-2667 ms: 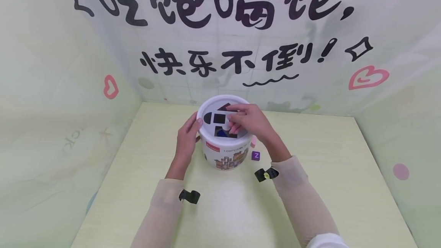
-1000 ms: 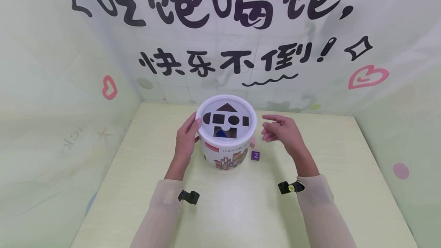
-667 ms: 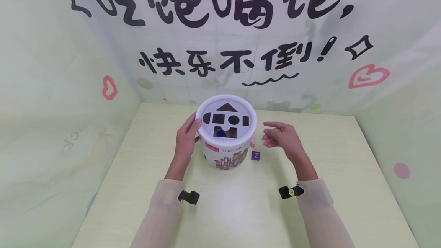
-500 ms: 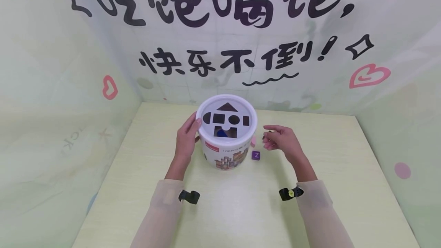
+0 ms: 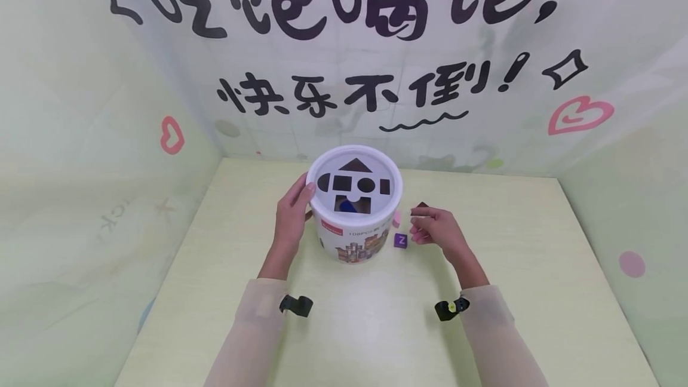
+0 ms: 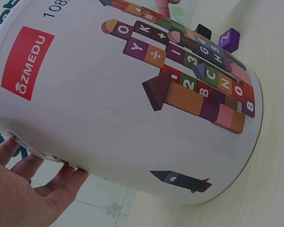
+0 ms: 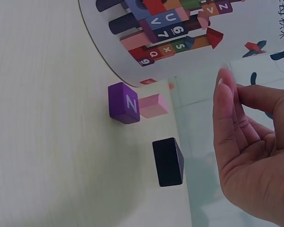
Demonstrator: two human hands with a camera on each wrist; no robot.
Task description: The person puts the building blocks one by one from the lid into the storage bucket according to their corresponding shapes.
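Note:
A white round bucket (image 5: 352, 235) with printed block pictures stands upright on the table. Its lid (image 5: 355, 166) has several shaped holes, and something blue shows through the lowest one. My left hand (image 5: 292, 217) holds the bucket's left side, thumb over the rim and fingers against the outer wall (image 6: 42, 189). To the bucket's right hovers my right hand (image 5: 438, 230), loosely bent with nothing in its fingers (image 7: 223, 113). A dark triangular block (image 7: 168, 163) lies near those fingers, partly hidden by them in the head view. Beside it are a purple cube marked Z (image 5: 400, 240) and a pink block (image 7: 153, 106).
The pale wooden table (image 5: 349, 333) runs back to a printed cloth wall (image 5: 301, 136) with large black lettering. Cloth also hangs along both sides. Each forearm wears a small black wrist camera (image 5: 295, 305).
My right hand has moved from over the lid to the bucket's right, then lower toward the table, uncovering the dark triangular block. The left hand keeps its hold on the bucket.

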